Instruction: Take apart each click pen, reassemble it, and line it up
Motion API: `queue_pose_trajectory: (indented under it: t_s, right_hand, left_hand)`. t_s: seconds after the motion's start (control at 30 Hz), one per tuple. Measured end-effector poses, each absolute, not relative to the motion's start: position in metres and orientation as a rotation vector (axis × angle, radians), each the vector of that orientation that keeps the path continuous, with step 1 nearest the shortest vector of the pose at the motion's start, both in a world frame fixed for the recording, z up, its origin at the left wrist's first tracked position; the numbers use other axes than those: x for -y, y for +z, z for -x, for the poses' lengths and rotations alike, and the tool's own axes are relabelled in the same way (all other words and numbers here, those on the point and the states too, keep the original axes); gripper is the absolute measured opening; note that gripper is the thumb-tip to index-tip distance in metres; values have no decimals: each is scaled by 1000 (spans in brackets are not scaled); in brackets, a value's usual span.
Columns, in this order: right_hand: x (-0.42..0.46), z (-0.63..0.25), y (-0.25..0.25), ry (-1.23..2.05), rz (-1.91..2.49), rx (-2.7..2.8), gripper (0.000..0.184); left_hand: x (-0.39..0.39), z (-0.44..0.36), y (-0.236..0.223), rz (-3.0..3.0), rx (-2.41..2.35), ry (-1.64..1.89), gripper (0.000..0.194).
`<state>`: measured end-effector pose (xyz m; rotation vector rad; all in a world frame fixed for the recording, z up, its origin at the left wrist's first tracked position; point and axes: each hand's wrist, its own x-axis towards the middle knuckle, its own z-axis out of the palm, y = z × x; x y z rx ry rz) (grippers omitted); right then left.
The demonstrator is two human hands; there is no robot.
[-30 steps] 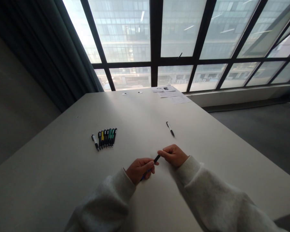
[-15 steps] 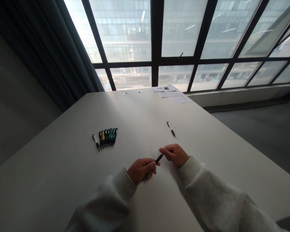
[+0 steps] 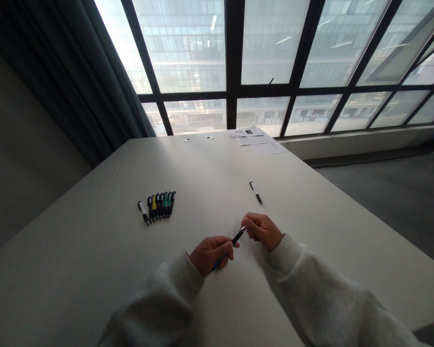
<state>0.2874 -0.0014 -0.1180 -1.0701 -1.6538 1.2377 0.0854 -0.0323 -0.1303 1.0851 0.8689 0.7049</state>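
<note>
Facing a white table, with a tight row of pens off to the left and a lone pen ahead, both well apart from the hands. Holding a black pen diagonally between the hands, its long axis rising from lower left to upper right: left hand curled closed around the lower end, right hand curled with fingertips at the upper tip, whether pinching it impossible to tell.

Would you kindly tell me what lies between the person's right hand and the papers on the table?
In the head view, a white-and-black pen lies on the table between the right hand and the papers.
</note>
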Motion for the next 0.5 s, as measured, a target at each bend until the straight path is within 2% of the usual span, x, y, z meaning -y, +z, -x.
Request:
queue_pose_trajectory:
  t_s: [0.13,0.3,0.43,0.5]
  right_hand:
    - [3,-284,-117,1386,1003,1552,39]
    - [2,-283,-119,1295,1167,1551,50]
    - [1,-284,-120,1459,992,1469,40]
    - [1,-285,-120,1405,999,1506,36]
  left_hand:
    - [32,-85,-131,-1078,-870,715,48]
    - [33,-86,-128,-1079,-866,701,48]
    - [32,-86,-129,-1073,-874,706,47]
    - [32,-86,-130,-1065,-880,713,46]
